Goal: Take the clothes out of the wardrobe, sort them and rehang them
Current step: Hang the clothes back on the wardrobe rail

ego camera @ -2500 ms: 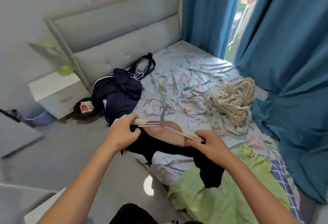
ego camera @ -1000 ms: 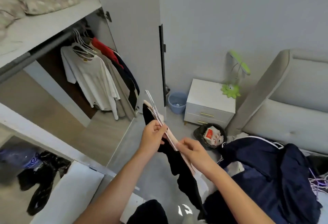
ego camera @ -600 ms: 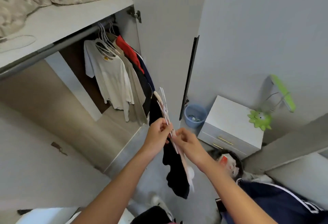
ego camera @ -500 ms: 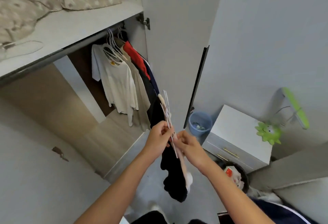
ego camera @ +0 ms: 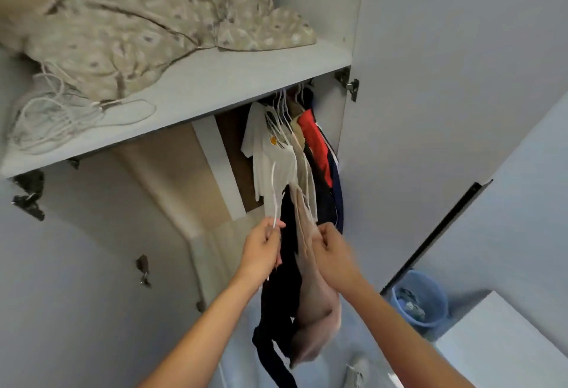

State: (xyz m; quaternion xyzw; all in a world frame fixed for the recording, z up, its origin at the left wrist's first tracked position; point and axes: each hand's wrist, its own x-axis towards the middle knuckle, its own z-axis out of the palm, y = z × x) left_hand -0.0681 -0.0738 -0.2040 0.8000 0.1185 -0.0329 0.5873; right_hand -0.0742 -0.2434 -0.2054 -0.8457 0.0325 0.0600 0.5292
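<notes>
The left hand [ego camera: 262, 251] pinched the hanger [ego camera: 274, 200] between thumb and fingers. The right hand [ego camera: 330, 252] was curled on the beige cloth [ego camera: 313, 304], beside the black garment [ego camera: 281, 295], below the shelf [ego camera: 215, 86].

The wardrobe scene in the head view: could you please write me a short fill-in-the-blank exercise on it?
1. The left hand pinches a thin white ____.
2. The patterned bedding lies on the shelf ____ the hanging clothes.
3. The garment hanging just below the left hand is ____ in colour.
4. The small bin on the floor at the lower right is ____.

Missing words: hanger; above; black; blue
</notes>
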